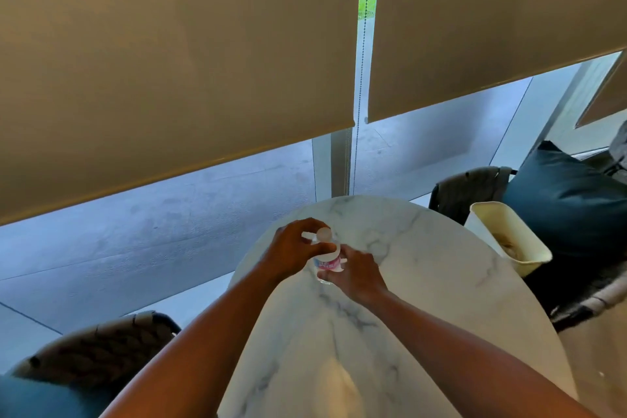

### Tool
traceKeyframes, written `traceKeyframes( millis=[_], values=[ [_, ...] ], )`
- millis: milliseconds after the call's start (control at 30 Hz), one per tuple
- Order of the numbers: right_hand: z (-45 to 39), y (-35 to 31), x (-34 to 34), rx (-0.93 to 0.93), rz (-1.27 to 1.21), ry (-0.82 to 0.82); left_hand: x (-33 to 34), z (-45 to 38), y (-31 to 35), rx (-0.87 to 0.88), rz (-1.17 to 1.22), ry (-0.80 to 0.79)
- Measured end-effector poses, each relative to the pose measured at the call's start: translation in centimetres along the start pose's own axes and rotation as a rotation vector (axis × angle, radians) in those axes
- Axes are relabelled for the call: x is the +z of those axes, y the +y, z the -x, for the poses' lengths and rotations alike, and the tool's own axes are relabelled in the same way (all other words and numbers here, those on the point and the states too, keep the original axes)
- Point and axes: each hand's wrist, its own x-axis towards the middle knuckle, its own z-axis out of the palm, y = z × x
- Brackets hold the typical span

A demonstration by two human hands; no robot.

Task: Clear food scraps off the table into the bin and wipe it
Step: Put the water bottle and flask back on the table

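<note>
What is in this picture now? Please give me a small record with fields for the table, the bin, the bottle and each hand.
table: round white marble top, no scraps visible on it
bin: cream bin beside the table's right edge, something pale inside
bottle: small bottle, pink label, white top, upright over the table
left hand: left hand grips the bottle near its top
right hand: right hand holds the bottle's lower body

A round white marble table (pixel 424 282) with grey veining fills the lower middle of the view, its top looking bare of scraps. Just off its right edge stands a cream plastic bin (pixel 488 224), tilted in the wide-angle view, open-topped, with pale crumpled matter inside. Near the table's far left part, a small clear spray bottle (pixel 326 260) with a pink-and-white label stands upright.
</note>
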Motion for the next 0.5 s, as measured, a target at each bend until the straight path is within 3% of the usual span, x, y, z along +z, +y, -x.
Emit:
traceKeyframes(
  millis=[500],
  values=[
    [-15.2,4.4,3.4,0.003,0.020,-0.080,2.8,-12.4,-6.3,-0.140,-0.046,0.166]
  ],
)
